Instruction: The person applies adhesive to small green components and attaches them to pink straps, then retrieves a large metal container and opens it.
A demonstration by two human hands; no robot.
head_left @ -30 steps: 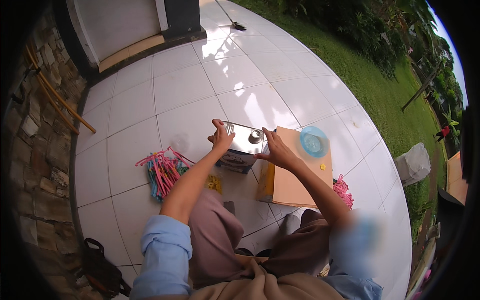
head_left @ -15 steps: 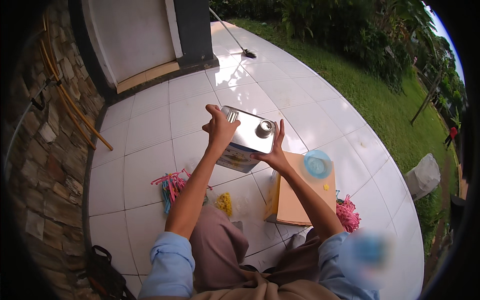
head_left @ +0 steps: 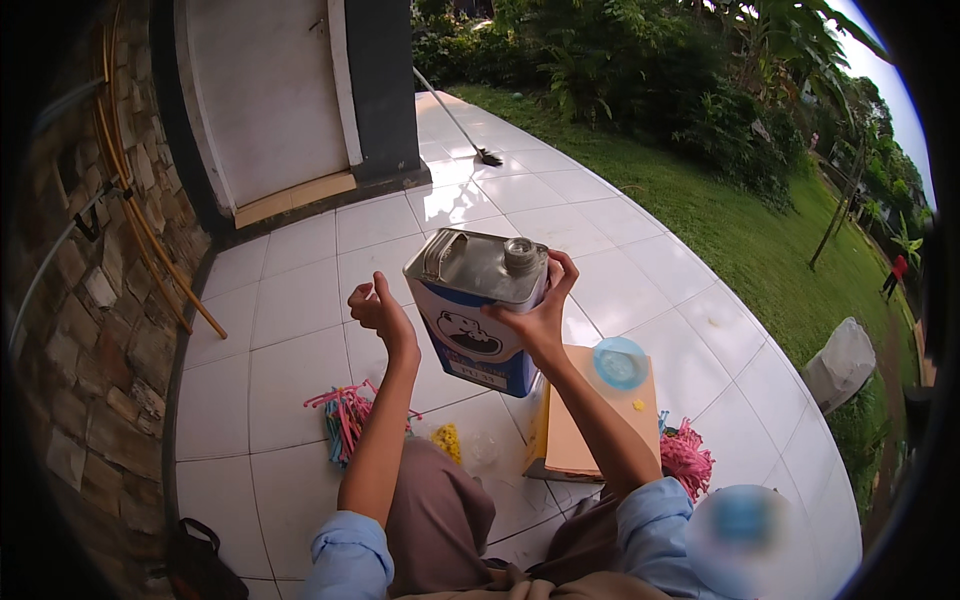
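A rectangular metal can (head_left: 470, 330), with blue and white sides, is up in the air in front of me, slightly tilted. On its silver top are a handle at the left and a round spout at the right. My right hand (head_left: 540, 315) grips the can's right side near the spout, thumb on the front face and fingers behind. My left hand (head_left: 385, 318) is apart from the can, just left of it, holding nothing, its fingers loosely bent and the thumb side up.
A cardboard box (head_left: 590, 435) by my right leg bears a blue dish (head_left: 620, 363). Pink-and-blue bundles of strips (head_left: 347, 420) lie left, pink ones (head_left: 687, 460) right. A small bag of yellow pieces (head_left: 447, 442) sits between. A broom (head_left: 487, 157) stands far off; a dark bag (head_left: 205, 560) lies lower left.
My left hand has let go of the can's top handle and moved left and down. The can has tipped so more of its front shows, still in my right hand.
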